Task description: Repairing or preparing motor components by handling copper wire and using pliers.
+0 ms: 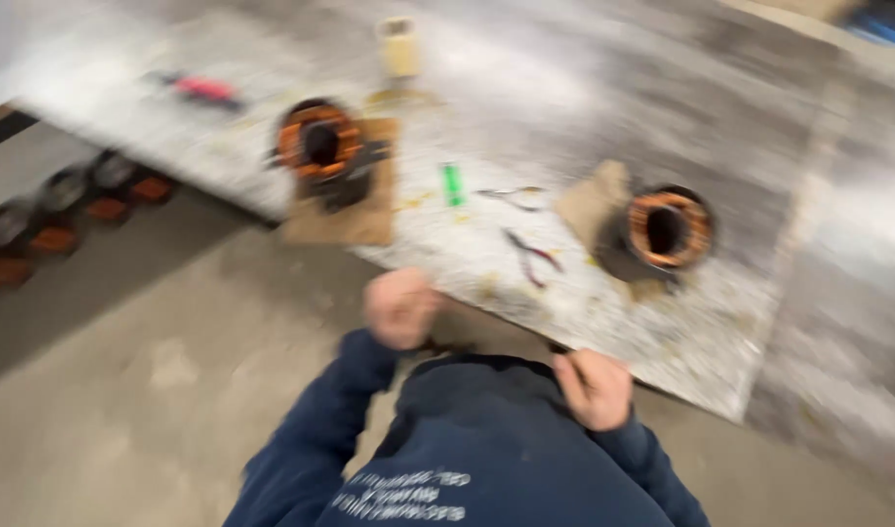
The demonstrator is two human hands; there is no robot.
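Grip: both of your hands are hanging empty at the near edge of the table; your left hand (400, 307) is curling into a loose fist and your right hand (594, 388) is curling near your chest, though the blur is keeping me from telling whether the fingers are pinching anything small.
Nearest thing: the red-handled pliers (533, 256) are lying on the table just beyond your hands, between them and a little nearer your right hand.
Long axis: the pliers are running roughly away from you, handles slanting toward the right, tips toward the far left as far as the blur is letting you judge.
Second tool: a thin pair of metal tweezers or snips (511, 197) is lying just beyond the pliers, pointing sideways.
Green piece: a small green stick-like object (452, 183) is sitting to the left of that tool.
Right coil: a round motor coil with copper windings (667, 229) is resting on a scrap of cardboard, ahead and to the right of your right hand.
Left coil: a second copper-wound coil (320, 146) is standing on a brown cardboard square (355, 220), ahead of your left hand and farther off.
Far side: a pale cup or small jar (399, 47) and a red tool (203, 90) are lying well away toward the far edge.
Table: the worn metal table (584, 88) is running diagonally in front of you.
Floor: more coils (72, 200) are lining up on the floor to your far left.
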